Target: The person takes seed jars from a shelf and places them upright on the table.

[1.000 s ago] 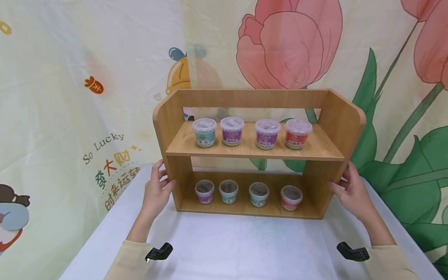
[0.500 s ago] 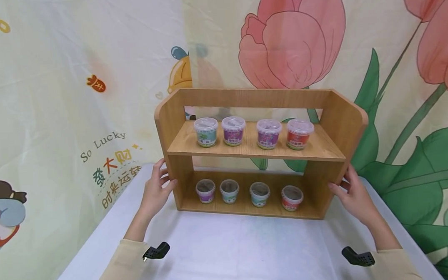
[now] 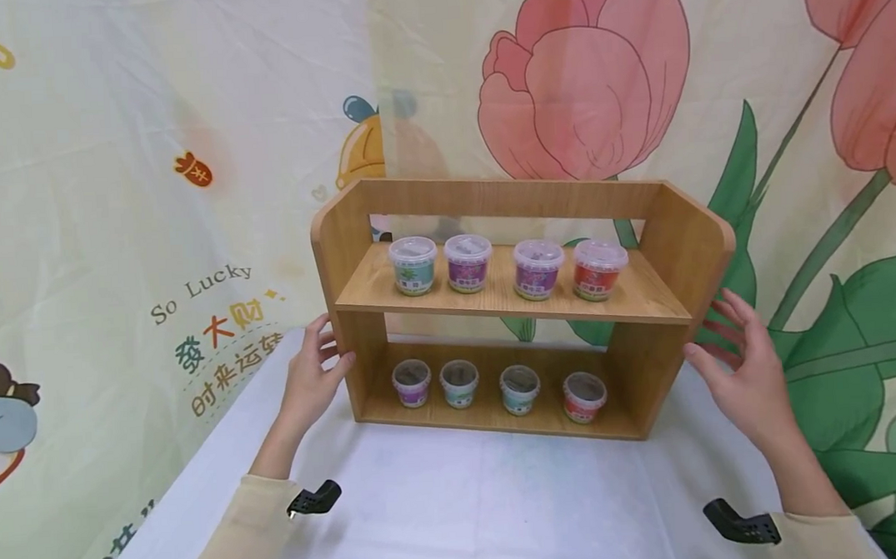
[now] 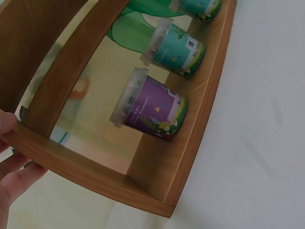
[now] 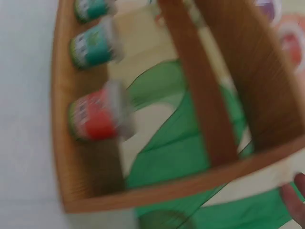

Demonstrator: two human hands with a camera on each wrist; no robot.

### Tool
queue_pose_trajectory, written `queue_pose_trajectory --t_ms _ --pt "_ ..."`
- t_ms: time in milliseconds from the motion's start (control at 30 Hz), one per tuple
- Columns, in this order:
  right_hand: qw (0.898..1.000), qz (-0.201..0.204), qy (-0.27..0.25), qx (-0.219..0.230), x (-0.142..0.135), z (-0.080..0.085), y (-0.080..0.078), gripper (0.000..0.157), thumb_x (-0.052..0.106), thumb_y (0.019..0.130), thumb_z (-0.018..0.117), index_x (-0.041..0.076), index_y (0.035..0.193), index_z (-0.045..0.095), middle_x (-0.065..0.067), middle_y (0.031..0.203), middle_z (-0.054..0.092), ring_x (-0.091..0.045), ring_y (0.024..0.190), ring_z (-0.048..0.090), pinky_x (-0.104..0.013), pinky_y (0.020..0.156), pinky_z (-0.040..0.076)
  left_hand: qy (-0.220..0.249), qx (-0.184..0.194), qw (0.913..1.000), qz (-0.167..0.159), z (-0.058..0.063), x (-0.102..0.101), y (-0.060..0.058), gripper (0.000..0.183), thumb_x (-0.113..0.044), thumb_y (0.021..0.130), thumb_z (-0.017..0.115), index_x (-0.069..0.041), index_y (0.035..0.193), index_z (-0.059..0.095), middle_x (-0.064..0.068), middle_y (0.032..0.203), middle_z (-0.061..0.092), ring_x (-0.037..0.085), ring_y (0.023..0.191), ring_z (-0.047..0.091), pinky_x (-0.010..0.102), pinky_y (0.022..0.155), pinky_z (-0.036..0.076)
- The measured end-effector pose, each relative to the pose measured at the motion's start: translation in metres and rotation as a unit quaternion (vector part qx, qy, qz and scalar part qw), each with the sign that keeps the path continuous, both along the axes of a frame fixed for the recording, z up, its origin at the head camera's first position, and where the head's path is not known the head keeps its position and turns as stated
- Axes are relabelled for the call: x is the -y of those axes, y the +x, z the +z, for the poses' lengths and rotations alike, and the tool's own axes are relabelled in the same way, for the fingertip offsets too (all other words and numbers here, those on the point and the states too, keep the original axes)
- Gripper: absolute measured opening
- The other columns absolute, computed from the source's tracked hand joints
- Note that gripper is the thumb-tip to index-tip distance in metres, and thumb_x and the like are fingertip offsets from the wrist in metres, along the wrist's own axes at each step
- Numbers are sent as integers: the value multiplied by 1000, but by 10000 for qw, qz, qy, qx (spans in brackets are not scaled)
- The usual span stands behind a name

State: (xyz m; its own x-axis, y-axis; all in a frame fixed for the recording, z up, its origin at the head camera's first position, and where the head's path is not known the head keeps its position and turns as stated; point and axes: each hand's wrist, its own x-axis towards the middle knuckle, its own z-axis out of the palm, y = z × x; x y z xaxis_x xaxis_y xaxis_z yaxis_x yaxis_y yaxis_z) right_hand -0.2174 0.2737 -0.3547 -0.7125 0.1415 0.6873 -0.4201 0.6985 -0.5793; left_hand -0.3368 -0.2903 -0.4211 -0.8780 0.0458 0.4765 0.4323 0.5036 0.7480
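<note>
A two-tier wooden shelf stands on the white-covered table, with lidded plastic cups on both tiers. My left hand grips its left side panel, thumb on the front edge and fingers behind, as the left wrist view also shows. Beside the right side panel, my right hand is spread with fingers extended and holds nothing. On the upper tier are a teal cup, two purple ones and a red cup. The lower tier bears a purple cup, two teal ones and a red cup.
The white tabletop stretches in front of the shelf. Close behind hangs a printed cloth backdrop with large tulips and Chinese lettering. A black camera mount sits at each wrist.
My right hand has let go of the shelf's right side and moved outward to the right, its fingers opening. The left hand keeps its hold; shelf and cups stay put.
</note>
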Motion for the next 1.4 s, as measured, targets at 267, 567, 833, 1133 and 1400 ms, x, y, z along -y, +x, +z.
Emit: queue_pose_trajectory --t_ms 267,567,833,1133,1400 --pt "9897 -27 258 -1405 46 72 12 78 -13 86 74 12 156 50 14 149 48 0 128 54 -4 98 47 16 -181 9998 -75 -3 0 0 75 -4 102 69 -24 163 30 30 140 61 50 123 66 60 92 63" --pt "9784 1518 811 -1141 125 133 -7 70 -5 93 75 11 156 49 -8 154 51 -18 127 63 -13 98 55 -95 -93 9999 -22 -3 3 1 77 -5 103 69 -29 163 28 28 140 60 50 125 66 59 92 63" --pt "9697 2390 488 128 181 141 -40 68 4 99 73 16 159 45 -8 157 49 -32 128 64 -51 102 61 -181 -66 9998 13 -3 4 2 76 -6 103 69 -28 163 28 28 140 60 50 125 66 60 92 63" --pt "9560 2786 255 882 238 129 -63 68 8 99 74 18 159 44 -14 155 51 -36 126 67 -47 101 62 -253 -91 9996 25 -1 4 2 76 -5 102 69 -27 163 27 29 141 60 50 124 66 60 92 63" --pt "9522 2881 114 1006 270 113 -74 69 6 97 73 13 159 44 -20 156 48 -42 130 64 -45 106 60 -234 -62 9997 20 -2 2 2 77 -5 102 69 -25 163 27 29 141 60 50 124 66 59 92 63"
